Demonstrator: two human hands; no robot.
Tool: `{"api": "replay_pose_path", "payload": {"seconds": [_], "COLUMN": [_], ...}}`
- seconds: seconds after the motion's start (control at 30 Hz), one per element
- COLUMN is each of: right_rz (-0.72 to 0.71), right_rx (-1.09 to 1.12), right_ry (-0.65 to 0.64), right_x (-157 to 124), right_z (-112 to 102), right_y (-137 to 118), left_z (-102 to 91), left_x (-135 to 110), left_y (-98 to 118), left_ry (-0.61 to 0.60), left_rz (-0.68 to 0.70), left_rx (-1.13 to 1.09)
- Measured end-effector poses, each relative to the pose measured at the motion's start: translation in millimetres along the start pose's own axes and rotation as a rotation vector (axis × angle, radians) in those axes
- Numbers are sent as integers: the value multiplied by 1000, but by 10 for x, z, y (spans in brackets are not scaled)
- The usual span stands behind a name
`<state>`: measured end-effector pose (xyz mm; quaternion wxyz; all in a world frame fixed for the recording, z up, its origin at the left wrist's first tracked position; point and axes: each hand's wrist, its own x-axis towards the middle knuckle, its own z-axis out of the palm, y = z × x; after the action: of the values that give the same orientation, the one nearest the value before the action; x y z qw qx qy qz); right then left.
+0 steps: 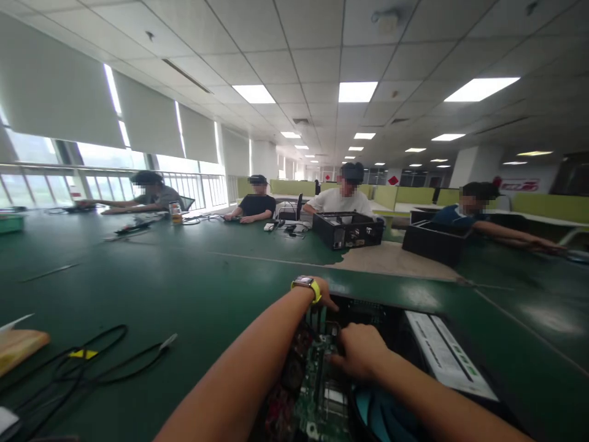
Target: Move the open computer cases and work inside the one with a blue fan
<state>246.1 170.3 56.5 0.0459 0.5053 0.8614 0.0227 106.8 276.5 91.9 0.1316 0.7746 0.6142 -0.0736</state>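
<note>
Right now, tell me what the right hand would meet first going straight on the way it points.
The right hand would probably meet the green circuit board first, though depth is unclear and they may already touch.

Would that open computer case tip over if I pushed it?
Probably not: the computer case lies broad and low on the table. It may feel heavy, with a green circuit board and blue fan inside. Those uncovered parts might be fragile.

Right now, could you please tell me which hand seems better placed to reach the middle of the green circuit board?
Probably the right: it is curled over the green circuit board, while the left reaches farther, toward the computer case's far end.
</note>
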Motion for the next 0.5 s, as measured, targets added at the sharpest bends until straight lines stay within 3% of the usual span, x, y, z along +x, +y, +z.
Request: {"api": "replay_pose_path", "payload": {"seconds": [0.13,0.5], "right_rz": [-41,-78], "right_rx": [66,169], "right_ry": [-27,-156], "right_x": [58,149], "right_z": [29,155], "right_y": [104,195], "left_z": [-6,20], "left_x": [43,17], "left_y": [67,54], "left_ry": [-146,-99], "left_rz": [-59,-46], "left_rx": [-26,-27]}}
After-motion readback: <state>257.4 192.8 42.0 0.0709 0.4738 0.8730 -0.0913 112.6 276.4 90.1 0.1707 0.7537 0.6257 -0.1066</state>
